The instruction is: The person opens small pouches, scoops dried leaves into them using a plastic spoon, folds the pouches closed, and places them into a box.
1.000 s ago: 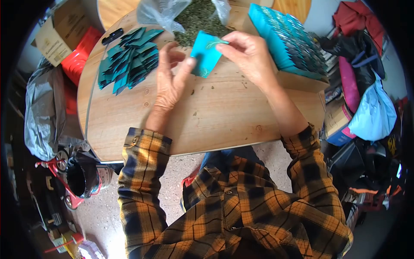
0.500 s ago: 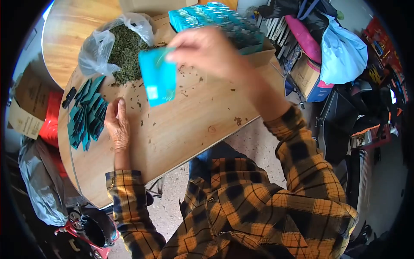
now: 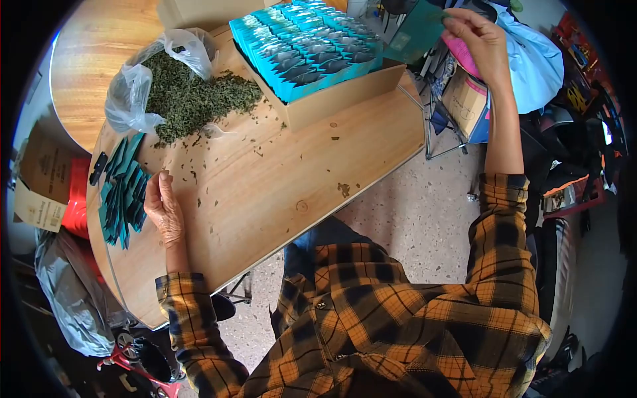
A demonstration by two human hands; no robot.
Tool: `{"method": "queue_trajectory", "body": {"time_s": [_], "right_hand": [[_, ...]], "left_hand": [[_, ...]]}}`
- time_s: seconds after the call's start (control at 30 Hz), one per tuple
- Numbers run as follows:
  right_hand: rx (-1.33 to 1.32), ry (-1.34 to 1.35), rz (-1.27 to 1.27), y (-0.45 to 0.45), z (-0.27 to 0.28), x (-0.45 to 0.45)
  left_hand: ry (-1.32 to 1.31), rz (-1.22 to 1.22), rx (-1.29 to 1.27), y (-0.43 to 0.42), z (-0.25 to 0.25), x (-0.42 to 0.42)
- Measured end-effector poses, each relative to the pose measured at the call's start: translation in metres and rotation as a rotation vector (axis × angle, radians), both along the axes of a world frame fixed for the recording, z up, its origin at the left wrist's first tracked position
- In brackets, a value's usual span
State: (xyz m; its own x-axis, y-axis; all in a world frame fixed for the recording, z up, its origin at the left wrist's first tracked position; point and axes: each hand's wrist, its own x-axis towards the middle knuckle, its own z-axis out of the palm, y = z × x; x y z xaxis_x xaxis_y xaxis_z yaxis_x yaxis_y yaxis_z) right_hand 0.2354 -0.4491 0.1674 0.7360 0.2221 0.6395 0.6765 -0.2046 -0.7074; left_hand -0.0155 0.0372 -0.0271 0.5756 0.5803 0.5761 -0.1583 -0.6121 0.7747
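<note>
right hand (image 3: 482, 50) raised, grip on teal packet (image 3: 417, 33)

- shirt (image 3: 411, 315): orange/blk plaid
- boxed pkts (image 3: 305, 43): bright teal w/ silvery glints
- loose pkts (image 3: 124, 192): dk teal
- held pkt (image 3: 416, 33): dk grn-teal
- herb (image 3: 182, 99): dk grn
- tabletop (image 3: 262, 179): lt brn, wood grain
- floor (image 3: 424, 242): pinkish-gry, speckled

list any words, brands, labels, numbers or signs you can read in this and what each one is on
No text can be read with certainty.
Left cardboard carton: dark lettering, too small and blurred.
Right cardboard carton: faint marks, too blurred.
Boxed teal packets: any print is too small.
Raised packet in the right hand: no legible text.
</note>
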Motion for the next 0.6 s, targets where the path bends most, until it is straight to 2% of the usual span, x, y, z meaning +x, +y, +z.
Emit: {"method": "queue_trajectory", "body": {"time_s": [0.07,0.23,0.6], "right_hand": [[-0.14,-0.159,0.038,-0.007,-0.018,0.029],[-0.28,-0.204,0.026,0.003,-0.035,0.054],[-0.291,-0.18,0.084,0.014,-0.044,0.087]], "left_hand": [[0.007,0.016,0.001,0.001,0.0,-0.002],[0.0,0.032,-0.032,0.004,-0.001,-0.001],[0.018,0.024,-0.063,0.009,-0.003,-0.001]]}}
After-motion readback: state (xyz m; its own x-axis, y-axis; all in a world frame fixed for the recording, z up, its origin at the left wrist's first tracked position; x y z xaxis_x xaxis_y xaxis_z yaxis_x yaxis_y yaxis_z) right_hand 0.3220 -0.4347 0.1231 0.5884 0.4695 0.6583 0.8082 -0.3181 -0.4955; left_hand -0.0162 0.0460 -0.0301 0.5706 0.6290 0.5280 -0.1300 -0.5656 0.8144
